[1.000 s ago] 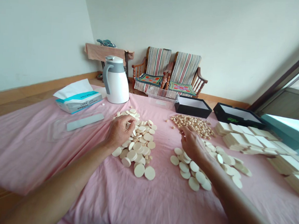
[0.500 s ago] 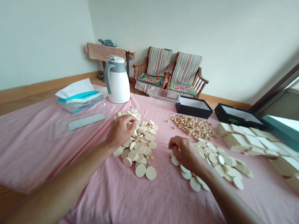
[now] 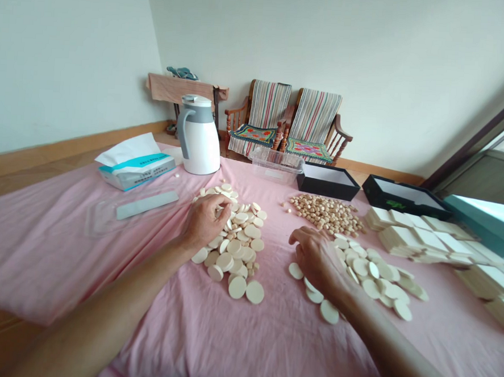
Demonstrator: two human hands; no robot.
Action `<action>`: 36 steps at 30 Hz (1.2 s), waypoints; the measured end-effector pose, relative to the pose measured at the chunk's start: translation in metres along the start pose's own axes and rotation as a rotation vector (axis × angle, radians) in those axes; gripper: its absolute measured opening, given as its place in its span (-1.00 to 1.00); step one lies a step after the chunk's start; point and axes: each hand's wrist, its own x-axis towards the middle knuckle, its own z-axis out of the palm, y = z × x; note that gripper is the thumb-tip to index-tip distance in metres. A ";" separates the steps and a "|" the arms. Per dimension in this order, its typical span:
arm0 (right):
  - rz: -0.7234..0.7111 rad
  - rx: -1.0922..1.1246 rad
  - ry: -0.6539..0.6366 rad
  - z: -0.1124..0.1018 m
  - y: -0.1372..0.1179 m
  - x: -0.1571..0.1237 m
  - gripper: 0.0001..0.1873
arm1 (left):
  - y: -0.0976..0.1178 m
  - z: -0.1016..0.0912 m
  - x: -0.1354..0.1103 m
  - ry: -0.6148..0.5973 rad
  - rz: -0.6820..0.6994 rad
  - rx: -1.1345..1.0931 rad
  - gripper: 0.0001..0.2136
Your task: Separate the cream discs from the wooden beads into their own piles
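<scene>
Left hand [image 3: 202, 222] curled, fingertips drawn together at the edge of a heaped pile of cream discs [image 3: 235, 250]; cannot tell if anything is pinched. Right hand [image 3: 311, 255] half open, fingers loosely bent, nothing visibly held, beside a looser spread of discs [image 3: 374, 278]. Both lie on pink cloth [image 3: 60, 256], a heap of small tan rounds [image 3: 327, 214] just beyond.

Some discs [image 3: 360, 267] are hidden under the right hand [image 3: 314, 255], and the pale flat blocks [image 3: 481, 281] are cut off by the picture's edge.
</scene>
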 end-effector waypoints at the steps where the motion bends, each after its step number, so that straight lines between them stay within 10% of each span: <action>1: -0.016 0.028 -0.010 0.002 -0.003 -0.001 -0.69 | 0.000 0.000 0.000 -0.001 -0.001 -0.001 -0.90; 16: -0.214 0.346 -0.111 0.026 -0.053 -0.014 -0.80 | 0.000 0.000 0.000 -0.004 -0.002 0.004 -0.90; 29: 0.139 -0.008 0.197 0.007 0.035 0.020 -0.87 | 0.001 0.000 0.000 0.002 -0.001 -0.017 -0.89; 36: -0.090 0.262 0.058 0.009 -0.002 0.004 -0.87 | 0.000 0.000 0.000 -0.003 -0.009 0.004 -0.89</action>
